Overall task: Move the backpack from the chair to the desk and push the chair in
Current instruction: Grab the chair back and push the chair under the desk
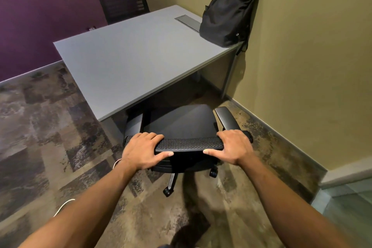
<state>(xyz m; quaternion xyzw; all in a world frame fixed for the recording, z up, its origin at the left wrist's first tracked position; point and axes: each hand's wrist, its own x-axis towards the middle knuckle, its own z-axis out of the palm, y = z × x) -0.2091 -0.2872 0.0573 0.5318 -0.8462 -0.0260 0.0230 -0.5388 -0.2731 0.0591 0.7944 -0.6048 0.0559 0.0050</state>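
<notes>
Head view: backpack (229, 6) already stands on the desk (124, 62) against the wall — my left hand (143, 150) and right hand (231, 146) clasp the chair (189, 143) backrest top; I'd push evenly, straight under — watching the armrests

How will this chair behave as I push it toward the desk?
The chair will probably roll easily: casters show under its base. It may swivel or veer, so both hands, left hand and right hand, on the backrest should steady it. The patterned carpet likely adds drag.
</notes>
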